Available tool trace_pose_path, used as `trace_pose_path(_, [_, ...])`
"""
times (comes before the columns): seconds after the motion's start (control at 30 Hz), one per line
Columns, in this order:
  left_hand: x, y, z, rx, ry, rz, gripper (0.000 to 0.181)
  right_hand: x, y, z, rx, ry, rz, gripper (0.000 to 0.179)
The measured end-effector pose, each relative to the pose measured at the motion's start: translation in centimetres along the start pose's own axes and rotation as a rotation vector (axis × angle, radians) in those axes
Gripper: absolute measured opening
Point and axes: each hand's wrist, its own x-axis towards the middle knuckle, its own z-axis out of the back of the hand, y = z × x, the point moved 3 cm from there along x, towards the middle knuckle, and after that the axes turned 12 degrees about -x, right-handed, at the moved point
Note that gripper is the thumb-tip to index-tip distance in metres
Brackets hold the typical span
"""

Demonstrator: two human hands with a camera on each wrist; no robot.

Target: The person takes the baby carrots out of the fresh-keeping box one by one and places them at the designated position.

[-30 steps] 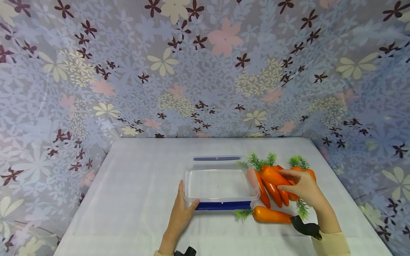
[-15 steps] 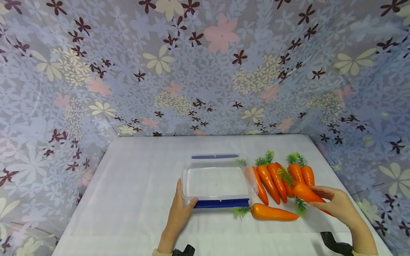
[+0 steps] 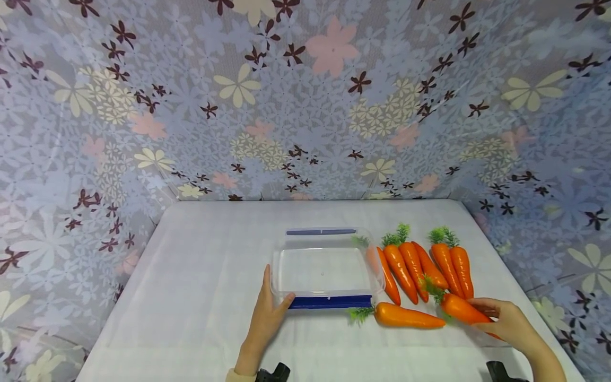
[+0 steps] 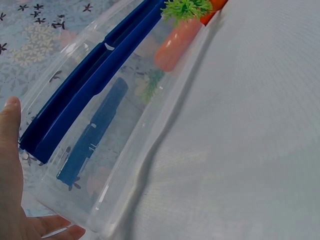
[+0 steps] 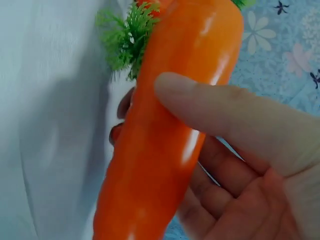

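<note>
My right hand (image 3: 507,324) pinches a bright orange carrot (image 3: 465,309) with green leaves, low over the table's front right. In the right wrist view, the thumb lies across the carrot (image 5: 165,120) and the fingers curl behind it. My left hand (image 3: 269,318) grips the near left corner of a clear plastic container (image 3: 324,270) with blue clip flaps. Its thumb rests at the front rim while the fingers lie along the side, as the left wrist view of the container (image 4: 115,165) also shows. Nothing lies inside the container.
Several carrots (image 3: 400,268) lie side by side right of the container. Another carrot (image 3: 406,316) lies crosswise in front, its leaves near the blue flap (image 3: 329,302). A white cloth covers the table (image 3: 200,254); flowered fabric walls (image 3: 286,116) stand around it.
My right hand has carried the carrot from over the row toward the front right and lowered it slightly. The left hand has kept its hold on the container.
</note>
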Motion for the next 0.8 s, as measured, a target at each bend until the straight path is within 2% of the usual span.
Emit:
trace_pose_path(0.17, [-0.2,-0.1,0.0,-0.004,-0.004,0.013,0.091,0.5,-0.4,-0.1,-0.019,0.023,0.042,0.048])
trace_pose_path(0.4, [-0.3,0.0,0.0,-0.009,-0.008,0.019,0.091,1.0,-0.1,-0.5,-0.063,0.092,0.021,0.050])
trace_pose_path(0.63, [-0.1,0.0,0.2,-0.005,-0.003,0.019,0.091,1.2,0.9,-0.5,-0.060,0.024,0.070,0.047])
trace_pose_path(0.8, [0.0,0.0,0.5,0.020,0.012,0.004,0.087,1.5,3.2,0.9,-0.072,0.006,0.042,0.053])
